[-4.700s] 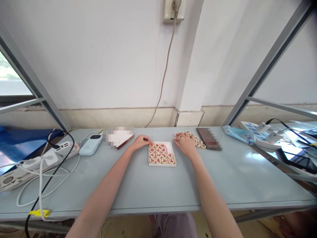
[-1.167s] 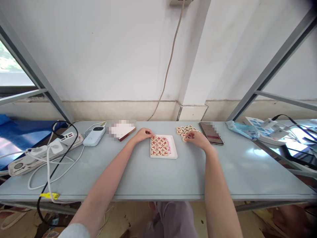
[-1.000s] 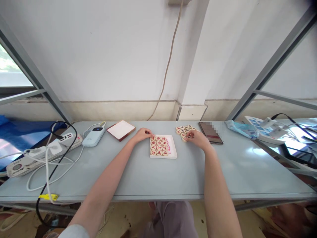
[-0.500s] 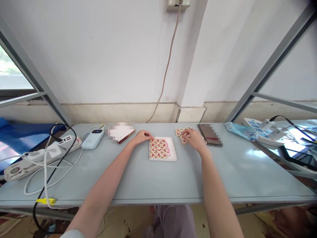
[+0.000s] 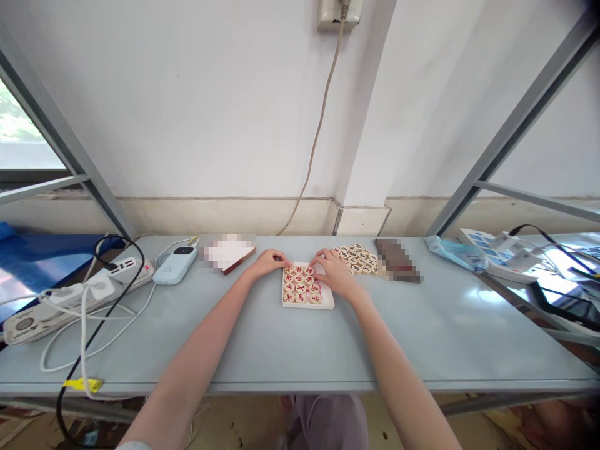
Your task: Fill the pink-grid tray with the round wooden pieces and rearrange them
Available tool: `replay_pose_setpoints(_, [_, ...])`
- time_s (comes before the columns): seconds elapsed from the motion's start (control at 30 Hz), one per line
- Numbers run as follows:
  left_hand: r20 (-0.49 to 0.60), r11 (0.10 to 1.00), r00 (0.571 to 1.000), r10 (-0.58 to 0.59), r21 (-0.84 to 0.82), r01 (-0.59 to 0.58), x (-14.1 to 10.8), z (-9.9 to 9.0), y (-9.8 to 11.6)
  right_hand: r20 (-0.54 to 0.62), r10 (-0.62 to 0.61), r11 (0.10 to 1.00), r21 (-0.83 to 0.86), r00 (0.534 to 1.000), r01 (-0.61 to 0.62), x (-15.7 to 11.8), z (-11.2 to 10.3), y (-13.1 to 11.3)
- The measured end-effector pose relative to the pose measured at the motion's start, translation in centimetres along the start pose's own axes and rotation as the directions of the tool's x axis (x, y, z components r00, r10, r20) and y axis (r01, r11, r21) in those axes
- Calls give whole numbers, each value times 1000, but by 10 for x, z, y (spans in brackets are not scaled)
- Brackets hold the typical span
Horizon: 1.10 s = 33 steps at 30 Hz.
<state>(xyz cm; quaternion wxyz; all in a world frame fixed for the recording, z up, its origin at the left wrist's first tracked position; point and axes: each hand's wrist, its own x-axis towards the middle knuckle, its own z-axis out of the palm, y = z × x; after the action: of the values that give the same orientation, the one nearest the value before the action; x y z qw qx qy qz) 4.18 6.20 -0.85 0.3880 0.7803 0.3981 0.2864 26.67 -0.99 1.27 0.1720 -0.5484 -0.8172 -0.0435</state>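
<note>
A shallow white box (image 5: 328,302) lies on the table in front of me. Rows of round Chinese chess pieces (image 5: 299,288) with red characters fill its left and middle part. My left hand (image 5: 268,264) pinches the box at its far left corner. Over the far right part of the box, my right hand (image 5: 338,275) has its fingers bent down beside the pieces at the end of the rows. It seems to grip a chess piece, which its fingers mostly hide. Just right of this hand, loose chess pieces (image 5: 359,259) with dark characters lie face up in a cluster.
A dark phone (image 5: 398,259) lies right of the loose pieces. To the left are a box lid (image 5: 229,253), a pale blue device (image 5: 176,262) and a power strip (image 5: 70,300) with tangled cables. A blue plastic bag (image 5: 457,253) is at the right.
My right hand has moved left from the loose pieces to the box. Pieces in the nearer rows of the box have shifted right. My left hand stays at the corner.
</note>
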Motion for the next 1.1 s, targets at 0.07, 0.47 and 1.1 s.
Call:
replay_pose_setpoints(0.07, [-5,1000,1000,-9,20,9,0,0,0,-8,10,1000,21,1000,-10,1,1,3])
replay_pose_setpoints(0.47, [-3,999,1000,-14,42,14,-1,0,1,-108,66,983,179,992,-46,1,-9,13])
replay_pose_setpoints(1.1, [4,1000,1000,-20,15,20,5,1,-8,-233,234,925,-244,944,-290,-5,6,25])
